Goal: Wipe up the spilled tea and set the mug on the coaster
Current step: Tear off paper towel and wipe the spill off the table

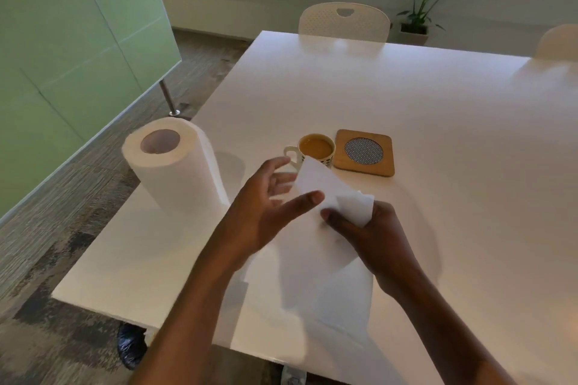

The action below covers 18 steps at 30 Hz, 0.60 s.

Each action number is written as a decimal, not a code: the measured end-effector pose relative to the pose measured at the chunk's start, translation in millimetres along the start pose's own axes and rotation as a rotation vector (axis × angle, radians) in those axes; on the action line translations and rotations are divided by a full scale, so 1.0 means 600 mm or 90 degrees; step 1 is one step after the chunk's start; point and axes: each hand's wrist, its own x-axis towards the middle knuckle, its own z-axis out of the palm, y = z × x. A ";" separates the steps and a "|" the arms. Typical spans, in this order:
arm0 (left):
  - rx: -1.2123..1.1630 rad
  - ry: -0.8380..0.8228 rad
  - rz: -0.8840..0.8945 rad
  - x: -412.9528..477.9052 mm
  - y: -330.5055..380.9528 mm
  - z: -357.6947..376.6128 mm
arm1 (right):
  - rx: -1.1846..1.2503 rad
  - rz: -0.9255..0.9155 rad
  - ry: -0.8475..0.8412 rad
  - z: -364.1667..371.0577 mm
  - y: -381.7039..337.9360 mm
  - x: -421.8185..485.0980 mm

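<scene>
A white mug (316, 147) full of milky tea stands on the white table (438, 122), its handle pointing left. Just to its right lies a square wooden coaster (384, 162) with a round woven centre. My right hand (372, 237) is shut on a white paper towel sheet (325, 259), which hangs down in front of me over the table. My left hand (266, 206) has its fingers spread, thumb and fingertips touching the sheet's upper edge just in front of the mug. I cannot make out any spilled tea; the sheet hides the table near the mug.
A paper towel roll (175, 169) stands upright near the table's left edge. White chairs (344, 22) sit at the far side, with a potted plant (422, 3) beyond. A green panel (62, 40) stands to the left over the wood floor.
</scene>
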 end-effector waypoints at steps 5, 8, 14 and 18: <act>-0.166 -0.208 -0.060 0.018 -0.059 0.022 | 0.042 -0.007 0.021 -0.024 -0.003 -0.009; -0.224 -0.253 -0.064 0.022 -0.077 0.040 | 0.054 0.012 0.027 -0.044 0.000 -0.013; -0.331 -0.170 -0.072 0.038 -0.094 0.053 | 0.088 0.092 -0.007 -0.109 0.019 -0.026; -0.380 -0.126 -0.093 0.045 -0.100 0.056 | 0.119 0.136 -0.024 -0.144 0.049 -0.038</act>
